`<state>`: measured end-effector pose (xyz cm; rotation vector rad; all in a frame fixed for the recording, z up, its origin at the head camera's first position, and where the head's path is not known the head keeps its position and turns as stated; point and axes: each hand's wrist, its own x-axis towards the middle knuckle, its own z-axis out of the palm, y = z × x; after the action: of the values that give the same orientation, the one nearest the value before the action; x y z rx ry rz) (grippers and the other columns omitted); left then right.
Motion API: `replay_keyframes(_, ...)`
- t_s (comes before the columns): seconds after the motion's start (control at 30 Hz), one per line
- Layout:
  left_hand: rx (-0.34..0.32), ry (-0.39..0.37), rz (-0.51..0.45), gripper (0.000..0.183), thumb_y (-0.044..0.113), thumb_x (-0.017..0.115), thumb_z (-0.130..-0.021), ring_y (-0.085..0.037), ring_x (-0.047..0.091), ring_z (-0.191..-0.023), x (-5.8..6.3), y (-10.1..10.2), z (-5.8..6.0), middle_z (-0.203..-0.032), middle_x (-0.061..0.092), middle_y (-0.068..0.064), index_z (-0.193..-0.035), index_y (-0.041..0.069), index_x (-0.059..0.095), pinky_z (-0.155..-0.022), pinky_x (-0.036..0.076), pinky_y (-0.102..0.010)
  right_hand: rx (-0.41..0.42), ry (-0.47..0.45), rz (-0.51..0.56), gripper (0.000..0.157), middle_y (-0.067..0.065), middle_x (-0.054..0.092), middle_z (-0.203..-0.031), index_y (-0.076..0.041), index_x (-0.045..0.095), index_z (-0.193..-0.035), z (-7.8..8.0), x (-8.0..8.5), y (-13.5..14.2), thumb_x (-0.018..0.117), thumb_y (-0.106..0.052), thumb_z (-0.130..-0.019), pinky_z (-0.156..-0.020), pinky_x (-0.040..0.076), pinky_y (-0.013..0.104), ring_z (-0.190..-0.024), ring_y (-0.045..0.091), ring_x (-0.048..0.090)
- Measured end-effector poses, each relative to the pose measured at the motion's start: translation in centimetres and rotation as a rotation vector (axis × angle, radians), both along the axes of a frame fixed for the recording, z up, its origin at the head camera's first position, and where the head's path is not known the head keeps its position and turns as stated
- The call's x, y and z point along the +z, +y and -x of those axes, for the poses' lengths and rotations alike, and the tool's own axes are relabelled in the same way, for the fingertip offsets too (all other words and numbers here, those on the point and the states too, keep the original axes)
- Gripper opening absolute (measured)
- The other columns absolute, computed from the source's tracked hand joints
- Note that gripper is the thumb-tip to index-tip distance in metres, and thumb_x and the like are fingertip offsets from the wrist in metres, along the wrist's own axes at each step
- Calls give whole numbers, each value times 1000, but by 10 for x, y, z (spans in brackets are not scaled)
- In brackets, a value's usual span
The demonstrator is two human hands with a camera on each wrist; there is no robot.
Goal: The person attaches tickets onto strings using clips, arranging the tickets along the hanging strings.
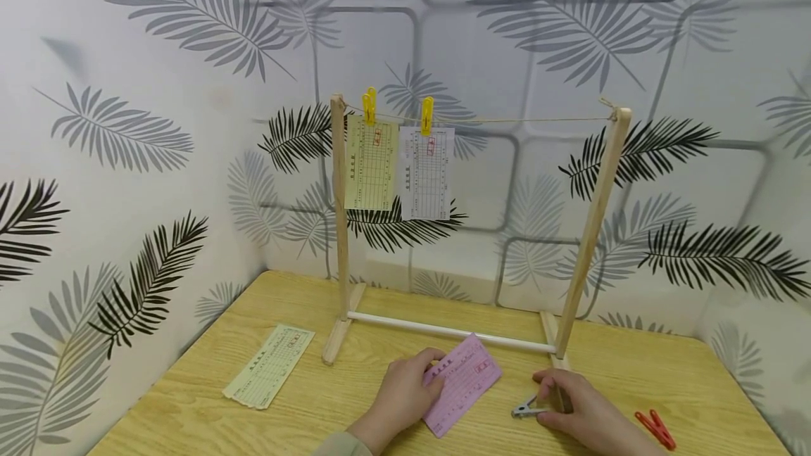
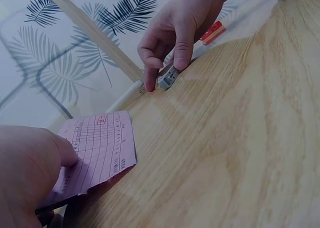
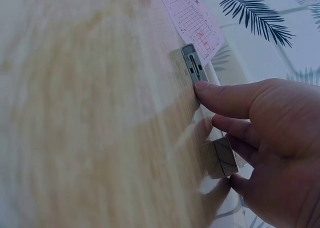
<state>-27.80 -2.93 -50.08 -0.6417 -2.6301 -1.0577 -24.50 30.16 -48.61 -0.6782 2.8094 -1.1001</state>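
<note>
My left hand (image 1: 408, 389) holds a pink printed slip (image 1: 465, 385) by its left side, thumb on top; the slip is tilted above the table. My right hand (image 1: 579, 407) has its thumb and fingers around the handle end of a grey clothespin (image 1: 524, 410) low at the tabletop. In the right wrist view the thumb touches the end of the clothespin (image 3: 192, 63). On the string (image 1: 526, 120) of a wooden frame, one yellow clothespin (image 1: 369, 110) holds a yellow slip (image 1: 370, 167) and another yellow clothespin (image 1: 427, 117) holds a white slip (image 1: 426, 178).
Pale yellow-green slips (image 1: 269, 366) lie on the table at left. A red clothespin (image 1: 655, 429) lies right of my right hand. The frame's posts (image 1: 594, 231) and white crossbar (image 1: 443, 329) stand behind both hands, before a leaf-patterned wall.
</note>
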Motion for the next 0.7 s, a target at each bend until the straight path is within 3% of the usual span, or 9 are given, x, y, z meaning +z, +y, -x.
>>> replay_keyframes(0.1, 15, 2, -18, 26, 17, 72, -93, -2, 55, -69, 0, 0, 0, -90, 70, 8, -118, 19, 70, -64, 46, -27, -41, -24, -20, 42, 7, 60, -133, -12, 62, -117, 0, 0, 0, 79, -37, -87, -103, 41, 52, -128, 39, 50)
replay_keyframes(0.2, 30, -13, -43, 22, 17, 70, -94, -2, 54, -66, 1, 0, 0, -85, 67, 10, -116, 20, 72, -61, 46, -25, -10, 29, -69, 53, 6, 59, -133, -13, 62, -132, 0, -1, 3, 76, -41, -89, -100, 45, 41, -126, 36, 51)
replay_keyframes(0.4, 44, -42, -77, 17, 18, 67, -98, -1, 50, -59, 0, 1, 2, -77, 60, 14, -114, 18, 72, -55, 43, -23, 79, 116, -79, 35, 9, 58, -134, -21, 68, -123, 2, -2, 6, 71, -40, -94, -98, 45, 28, -124, 36, 52)
replay_keyframes(0.53, 42, -51, -86, 16, 18, 66, -98, 0, 49, -58, -1, 1, 3, -75, 59, 15, -114, 17, 72, -53, 43, -23, 60, 111, -78, 29, 10, 57, -135, -25, 68, -118, 0, -2, 5, 72, -40, -93, -99, 45, 30, -124, 42, 50)
replay_keyframes(0.7, 34, -60, -100, 16, 18, 66, -99, -1, 49, -57, -2, 2, 3, -73, 57, 15, -113, 17, 72, -52, 42, -23, 31, 120, -91, 25, 9, 57, -135, -28, 68, -112, -3, -3, 4, 72, -43, -92, -100, 45, 42, -125, 42, 50)
